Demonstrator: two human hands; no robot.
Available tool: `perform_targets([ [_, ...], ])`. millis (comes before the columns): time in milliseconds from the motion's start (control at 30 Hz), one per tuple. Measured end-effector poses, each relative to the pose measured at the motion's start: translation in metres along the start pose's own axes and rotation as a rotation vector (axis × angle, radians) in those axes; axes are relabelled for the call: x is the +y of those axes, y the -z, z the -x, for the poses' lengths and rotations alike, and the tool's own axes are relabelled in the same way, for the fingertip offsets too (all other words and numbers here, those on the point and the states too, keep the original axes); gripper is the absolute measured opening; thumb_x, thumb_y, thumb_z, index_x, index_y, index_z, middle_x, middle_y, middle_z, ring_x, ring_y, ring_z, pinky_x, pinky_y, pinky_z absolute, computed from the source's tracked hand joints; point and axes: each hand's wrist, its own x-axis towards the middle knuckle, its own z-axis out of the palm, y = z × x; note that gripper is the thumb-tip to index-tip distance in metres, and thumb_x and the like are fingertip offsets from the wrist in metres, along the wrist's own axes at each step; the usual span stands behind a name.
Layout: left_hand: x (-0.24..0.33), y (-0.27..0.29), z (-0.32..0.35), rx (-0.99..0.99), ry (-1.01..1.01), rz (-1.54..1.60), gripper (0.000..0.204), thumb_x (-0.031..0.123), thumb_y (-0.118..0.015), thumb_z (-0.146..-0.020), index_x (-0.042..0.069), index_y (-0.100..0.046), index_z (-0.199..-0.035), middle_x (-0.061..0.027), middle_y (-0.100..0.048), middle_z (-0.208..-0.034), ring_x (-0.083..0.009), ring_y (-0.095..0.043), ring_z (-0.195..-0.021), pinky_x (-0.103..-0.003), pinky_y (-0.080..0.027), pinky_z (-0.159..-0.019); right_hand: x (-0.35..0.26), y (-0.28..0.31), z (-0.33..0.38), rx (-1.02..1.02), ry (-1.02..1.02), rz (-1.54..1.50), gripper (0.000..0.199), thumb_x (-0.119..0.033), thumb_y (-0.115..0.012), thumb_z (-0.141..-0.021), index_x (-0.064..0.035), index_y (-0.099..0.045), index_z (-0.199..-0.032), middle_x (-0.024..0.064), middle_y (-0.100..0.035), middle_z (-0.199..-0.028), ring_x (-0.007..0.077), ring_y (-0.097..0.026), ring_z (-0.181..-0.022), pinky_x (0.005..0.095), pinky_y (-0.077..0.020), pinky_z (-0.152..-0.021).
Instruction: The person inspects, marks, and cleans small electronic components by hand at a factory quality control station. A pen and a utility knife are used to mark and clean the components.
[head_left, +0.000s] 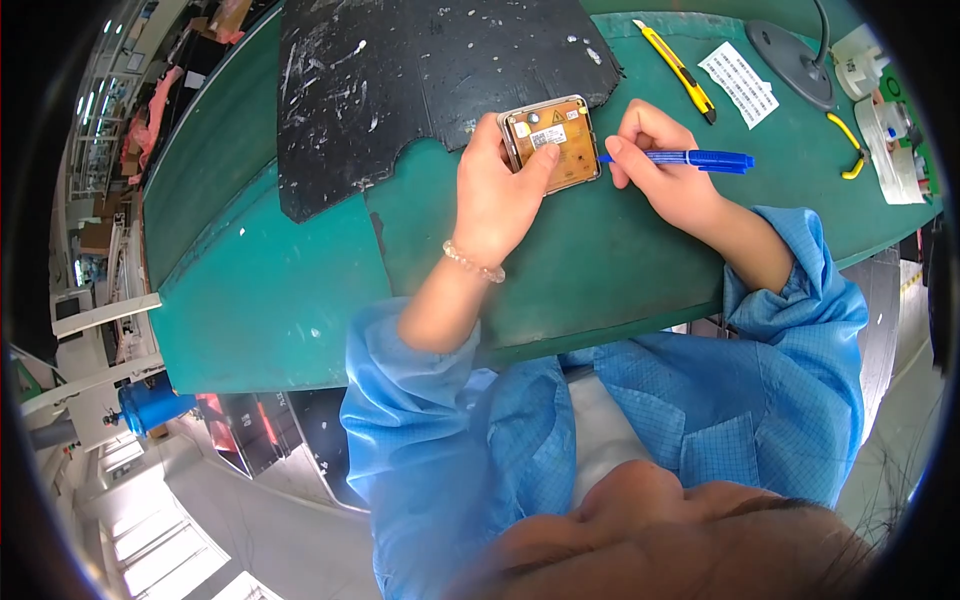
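Note:
A small square device [577, 150] with an amber-brown face, a white label and a metallic rim is held in my left hand [500, 190]. The thumb lies across its face and the fingers wrap behind its left side. My right hand [660, 165] is closed around a blue marker pen [715, 160], whose tip points left at the device's right edge. Whether the tip touches the edge, I cannot tell. A beaded bracelet [473, 262] circles my left wrist. Both forearms come out of rolled blue sleeves.
Under the device is a green mat [290, 310], with a scuffed black sheet [440, 70] at its far side. Beyond my right hand lie a yellow utility knife [680, 75], a printed white sheet [738, 84], a grey round base [795, 65] and a yellow-handled tool [848, 145]. White reels [885, 150] stand far right.

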Motion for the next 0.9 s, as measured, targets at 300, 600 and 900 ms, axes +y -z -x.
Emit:
perform_targets([
  [300, 0.009, -0.010, 0.012, -0.090, 0.006, 0.020, 0.024, 0.004, -0.069, -0.082, -0.001, -0.053, -0.098, -0.0094, -0.066, -0.088, -0.0120, -0.064, -0.080, -0.029, -0.052, -0.070, -0.006, -0.001, 0.002, 0.058, 0.099, -0.103, 0.017, -0.014, -0.051, -0.099, -0.0072, -0.043, -0.085, 0.0023, -0.056, -0.070, 0.0035, -0.048, -0.061, 0.0179, -0.0364, -0.053],
  [600, 0.007, -0.012, 0.013, -0.103, -0.002, 0.070, 0.024, 0.002, -0.068, -0.083, -0.001, -0.052, -0.100, -0.0085, -0.067, -0.089, -0.0103, -0.063, -0.082, -0.028, -0.052, -0.071, -0.004, -0.002, 0.001, -0.011, 0.079, -0.058, 0.018, -0.008, -0.052, -0.097, -0.0046, -0.041, -0.084, 0.0042, -0.055, -0.075, 0.0063, -0.053, -0.066, 0.0206, -0.0428, -0.059],
  [900, 0.008, -0.020, 0.021, -0.172, -0.007, 0.102, 0.025, 0.002, -0.070, -0.082, -0.001, -0.052, -0.099, -0.0084, -0.067, -0.087, -0.0104, -0.064, -0.079, -0.028, -0.052, -0.069, -0.018, 0.008, -0.001, 0.139, 0.278, -0.121, 0.019, -0.009, -0.051, -0.097, -0.0064, -0.041, -0.081, 0.0029, -0.052, -0.069, 0.0066, -0.047, -0.061, 0.0204, -0.0353, -0.052],
])
